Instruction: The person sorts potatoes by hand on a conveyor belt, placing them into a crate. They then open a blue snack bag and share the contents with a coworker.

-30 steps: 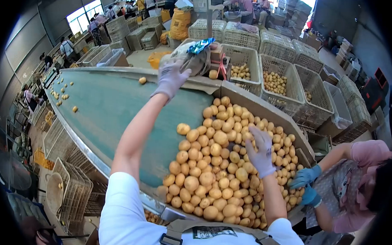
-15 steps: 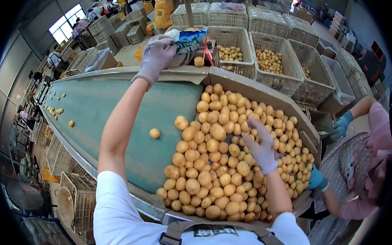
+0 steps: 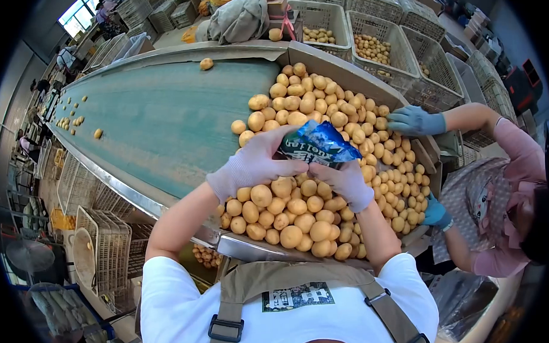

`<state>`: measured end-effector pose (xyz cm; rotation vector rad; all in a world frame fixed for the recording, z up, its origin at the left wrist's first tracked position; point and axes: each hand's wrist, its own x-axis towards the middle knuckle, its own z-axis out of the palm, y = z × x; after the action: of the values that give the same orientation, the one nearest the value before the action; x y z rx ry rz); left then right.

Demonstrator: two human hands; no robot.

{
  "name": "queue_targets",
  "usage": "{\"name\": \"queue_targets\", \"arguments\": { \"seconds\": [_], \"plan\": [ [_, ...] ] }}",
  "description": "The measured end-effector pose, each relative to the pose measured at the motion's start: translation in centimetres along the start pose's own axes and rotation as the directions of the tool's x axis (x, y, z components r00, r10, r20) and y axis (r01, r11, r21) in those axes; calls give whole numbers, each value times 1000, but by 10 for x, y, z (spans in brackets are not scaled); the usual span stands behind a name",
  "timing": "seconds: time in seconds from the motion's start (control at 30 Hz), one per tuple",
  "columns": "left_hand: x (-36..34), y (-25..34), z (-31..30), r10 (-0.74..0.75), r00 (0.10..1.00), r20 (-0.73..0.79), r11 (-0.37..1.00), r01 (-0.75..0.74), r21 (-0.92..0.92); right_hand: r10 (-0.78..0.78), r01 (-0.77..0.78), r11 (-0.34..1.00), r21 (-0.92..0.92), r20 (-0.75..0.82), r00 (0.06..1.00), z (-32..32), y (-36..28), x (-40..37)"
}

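A blue printed plastic packet point(image 3: 319, 143) is held over the heap of potatoes point(image 3: 300, 216). My left hand point(image 3: 259, 160), in a pale glove, grips its left side. My right hand point(image 3: 345, 182), gloved alike, closes on the packet's lower right edge. The packet's contents are hidden. Potatoes fill the tray below and around both hands. The green conveyor belt point(image 3: 164, 127) runs off to the left, with one potato point(image 3: 206, 64) near its far edge.
At right, a co-worker's blue-gloved hands point(image 3: 416, 120) touch the potatoes. Crates point(image 3: 382, 47) with potatoes stand behind the tray's cardboard wall. A grey cloth point(image 3: 239, 20) lies beyond the belt, beside a box with pink ribbon point(image 3: 286, 20). More crates point(image 3: 102, 250) stand at left.
My left hand has brought the packet from beyond the belt to above the potatoes. My right hand has left the potatoes and gripped the packet. The co-worker's far hand now reaches the heap.
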<state>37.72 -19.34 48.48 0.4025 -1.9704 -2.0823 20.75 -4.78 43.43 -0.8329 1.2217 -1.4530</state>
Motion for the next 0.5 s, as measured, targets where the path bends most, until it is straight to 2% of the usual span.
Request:
{"name": "queue_targets", "arguments": {
  "seconds": [0.03, 0.1, 0.13, 0.17, 0.23, 0.27, 0.37, 0.4, 0.43, 0.5],
  "plan": [
    [-4, -4, 3, -25, 1000, 10, 997, 25, -76, 8, -8, 1000, 0, -5, 1000, 1, 3, -4],
    [-13, -5, 5, -13, 999, -51, 980, 23, 197, 32, -32, 999, -1, -14, 999, 2, 12, -11],
    [-17, -4, 5, 0, 997, -74, 945, 24, 326, -188, 197, 964, -180, 67, 980, 0, 13, -9],
    [-20, -1, 10, 85, 991, -104, 900, -32, 434, -234, 248, 891, -379, 83, 969, -14, 32, -7],
    [-23, -2, 24, 258, 960, -107, 775, -139, 616, -392, 397, 813, -426, 105, 914, -12, 31, -19],
    [-22, -9, 24, 325, 943, -75, 759, -213, 615, -302, 328, 885, -331, 129, 945, -14, 31, -21],
    [-27, -12, 19, 306, 949, -81, 749, -187, 636, -236, 237, 967, -95, 31, 971, 7, 13, -24],
    [-27, -10, 21, 296, 951, -93, 741, -167, 651, -276, 275, 954, -116, 8, 961, 6, 16, -22],
    [-27, -8, 24, 305, 948, -86, 729, -175, 661, -446, 444, 850, -284, 62, 893, 1, 13, -22],
    [-25, -8, 30, 326, 943, -67, 709, -197, 677, -458, 460, 758, -462, 125, 880, -3, 9, -25]
  ]
}}
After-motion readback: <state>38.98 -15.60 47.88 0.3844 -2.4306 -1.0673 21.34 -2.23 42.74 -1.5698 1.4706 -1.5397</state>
